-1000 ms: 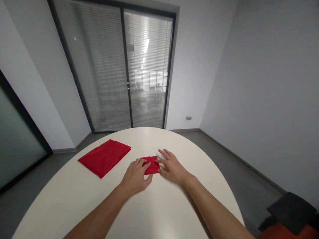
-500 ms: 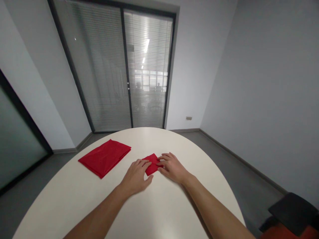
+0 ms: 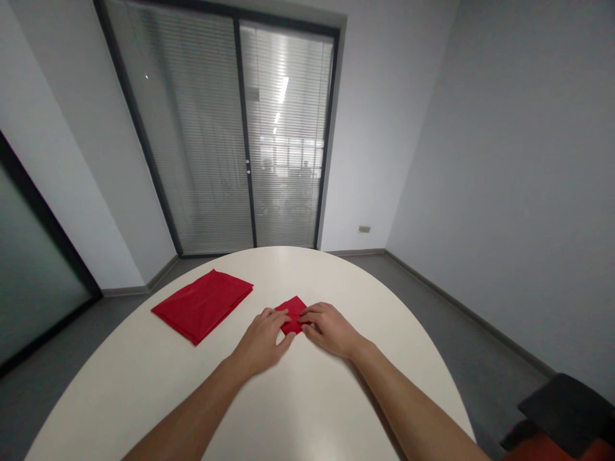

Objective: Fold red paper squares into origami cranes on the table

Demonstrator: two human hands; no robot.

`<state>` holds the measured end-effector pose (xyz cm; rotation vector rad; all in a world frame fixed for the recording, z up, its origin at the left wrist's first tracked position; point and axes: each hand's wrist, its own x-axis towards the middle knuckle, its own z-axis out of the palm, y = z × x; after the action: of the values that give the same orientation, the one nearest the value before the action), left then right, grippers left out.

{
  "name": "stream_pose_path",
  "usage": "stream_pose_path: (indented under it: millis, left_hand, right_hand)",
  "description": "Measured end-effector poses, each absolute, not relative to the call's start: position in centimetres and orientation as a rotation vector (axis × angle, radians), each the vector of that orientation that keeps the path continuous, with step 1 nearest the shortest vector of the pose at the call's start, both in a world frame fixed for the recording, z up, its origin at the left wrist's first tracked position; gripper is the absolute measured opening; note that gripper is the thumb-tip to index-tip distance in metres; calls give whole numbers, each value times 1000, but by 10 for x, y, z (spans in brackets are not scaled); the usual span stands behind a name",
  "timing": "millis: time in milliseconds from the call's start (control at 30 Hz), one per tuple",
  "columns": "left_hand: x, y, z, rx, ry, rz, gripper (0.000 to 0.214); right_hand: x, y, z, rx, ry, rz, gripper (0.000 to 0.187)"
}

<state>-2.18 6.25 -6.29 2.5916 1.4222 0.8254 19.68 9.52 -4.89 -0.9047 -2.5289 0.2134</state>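
A small folded red sheet [image 3: 296, 305], thin like paper or plastic, lies flat on the table between my hands. My left hand [image 3: 262, 336] rests its fingertips on the left edge of this sheet, its thumb held apart near the front corner. Over the right side, my right hand [image 3: 331, 328] has its fingers bent and close together on the sheet, with the thumb at the near edge. The fingers hide both side edges of the small sheet. A larger folded red sheet [image 3: 204, 306], creased and layered, lies to the left, touched by neither hand.
The round white table [image 3: 288, 410] carries both red sheets. Behind it stands a glass door [image 3: 288, 198] with blinds, and a wall socket [image 3: 364, 228] sits low on the wall. A black and red chair [image 3: 567, 410] is at the lower right.
My right hand has shifted slightly left and nearer to me, and its fingers have drawn together over the small red sheet. My left hand has barely moved.
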Motion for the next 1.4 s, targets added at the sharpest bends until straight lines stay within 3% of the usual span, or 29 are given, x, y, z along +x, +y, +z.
stream_pose_path:
  millis: [767, 1400]
  left_hand:
    - [-23, 70, -71, 2466, 1678, 754, 28]
    - [-23, 71, -73, 2531, 1622, 812, 26]
  right_hand:
    - [190, 95, -53, -1148, -2391, 309, 18]
    - [171, 76, -47, -1170, -2500, 194, 34]
